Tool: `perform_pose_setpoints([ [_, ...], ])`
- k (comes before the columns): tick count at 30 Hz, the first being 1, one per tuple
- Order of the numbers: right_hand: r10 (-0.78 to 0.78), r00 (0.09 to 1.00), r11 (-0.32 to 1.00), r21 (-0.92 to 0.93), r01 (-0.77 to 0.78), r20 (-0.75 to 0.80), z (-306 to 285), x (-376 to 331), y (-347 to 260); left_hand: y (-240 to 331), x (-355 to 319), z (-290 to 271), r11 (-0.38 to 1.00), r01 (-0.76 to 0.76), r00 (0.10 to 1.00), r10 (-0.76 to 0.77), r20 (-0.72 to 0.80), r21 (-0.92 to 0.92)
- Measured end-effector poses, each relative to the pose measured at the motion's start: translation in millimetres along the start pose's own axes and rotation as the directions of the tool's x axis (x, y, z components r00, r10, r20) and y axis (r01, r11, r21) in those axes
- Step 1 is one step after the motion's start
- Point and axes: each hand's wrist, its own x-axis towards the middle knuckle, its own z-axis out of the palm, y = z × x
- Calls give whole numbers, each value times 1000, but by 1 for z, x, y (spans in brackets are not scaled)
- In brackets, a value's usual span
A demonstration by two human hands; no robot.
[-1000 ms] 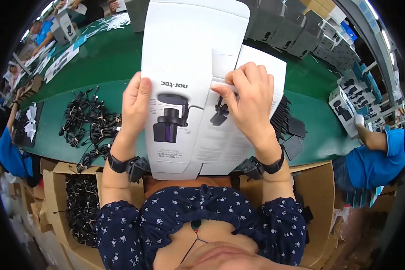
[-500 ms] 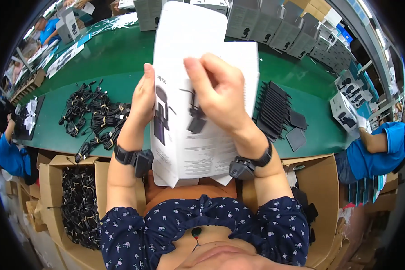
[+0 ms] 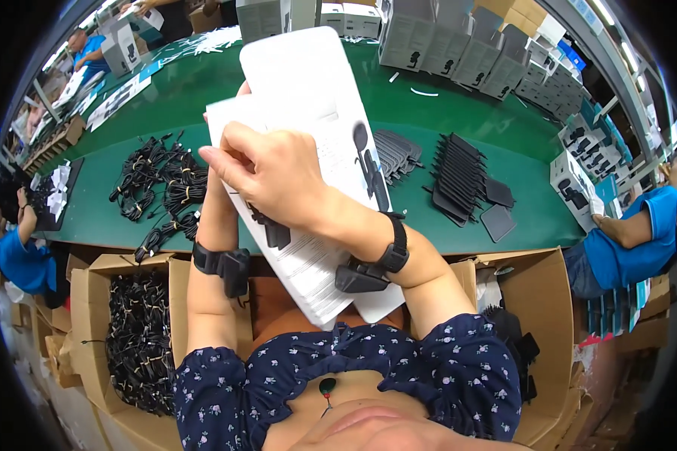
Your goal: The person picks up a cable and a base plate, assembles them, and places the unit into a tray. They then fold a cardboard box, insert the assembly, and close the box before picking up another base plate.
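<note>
My right hand (image 3: 267,177) pinches the flat carton sleeve (image 3: 316,113); left hand (image 3: 218,161) hidden behind, grip unclear; loose pinching risks a crooked fold.

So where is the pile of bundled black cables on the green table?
The bundled black cables lie on the green table, left of the person's left hand.

You have two hands up: the right hand (image 3: 274,177) lies on one white printed sheet (image 3: 308,135), the left hand (image 3: 218,161) mostly hidden behind it. Each wrist wears one black band, two in all. Two open cardboard boxes flank you, the left box (image 3: 98,293) full of black cable bundles, too many to count. Two blue-shirted people sit at the worktop (image 3: 459,113).
</note>
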Motion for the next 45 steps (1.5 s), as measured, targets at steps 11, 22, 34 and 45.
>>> perform_pose_setpoints([
  [11,130,979,957,277,-83,-154,-24,12,-13,24,36,15,966,207,946,-157,-283,155],
  [22,329,918,934,-71,-351,-220,-135,-14,79,-20,55,-4,858,223,970,-148,-192,463],
  [34,562,822,796,330,-508,-91,-136,-55,72,-44,85,-27,716,273,962,-201,-185,642],
  [45,10,864,970,205,-131,503,-129,-55,49,-3,38,-15,668,50,961,-235,147,743],
])
